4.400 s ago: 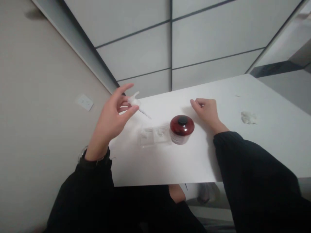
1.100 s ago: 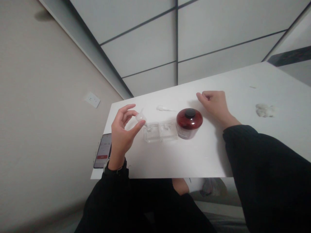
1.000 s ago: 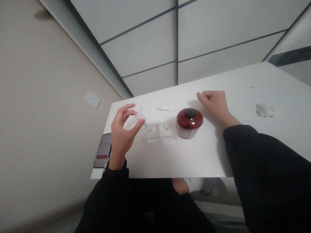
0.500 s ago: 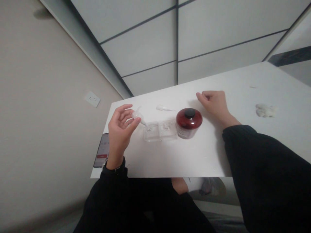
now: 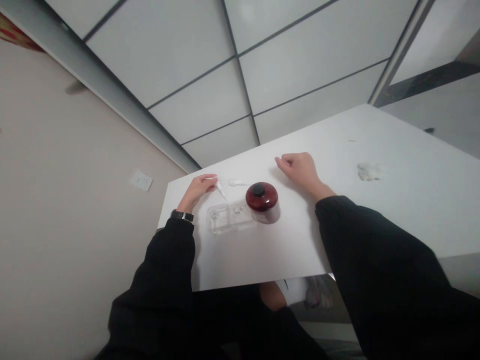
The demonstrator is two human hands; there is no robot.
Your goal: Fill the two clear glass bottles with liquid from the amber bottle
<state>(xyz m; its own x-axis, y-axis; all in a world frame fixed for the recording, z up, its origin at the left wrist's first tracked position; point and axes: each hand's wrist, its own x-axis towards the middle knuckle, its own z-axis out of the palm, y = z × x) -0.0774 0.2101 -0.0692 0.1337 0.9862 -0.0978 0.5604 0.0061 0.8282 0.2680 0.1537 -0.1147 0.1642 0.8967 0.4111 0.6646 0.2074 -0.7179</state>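
Note:
My left hand [image 5: 200,191] is near the table's far left edge, its fingers closed on a small white dropper bottle [image 5: 220,189] with a thin tip angled down to the right. Just right of it, a second dropper bottle [image 5: 235,183] lies on its side. Closer to me sits a clear plastic box [image 5: 221,227] with two compartments; small clear things in them are too faint to name. Against its right end stands a round bottle [image 5: 262,200] with a dark red top and black cap. My right hand [image 5: 300,171] rests on the table as a fist, nothing visible in it.
The white table [image 5: 255,257] meets a wall on the left and white panelled doors [image 5: 198,60] behind. A crumpled whitish wad [image 5: 369,172] lies to the right, with a thin sliver [image 5: 352,140] beyond it. My left forearm mostly covers a phone.
My left hand has moved away from me with the dropper bottle, now palm down near the second one. My view has shifted to the right. The right fist stays as it was.

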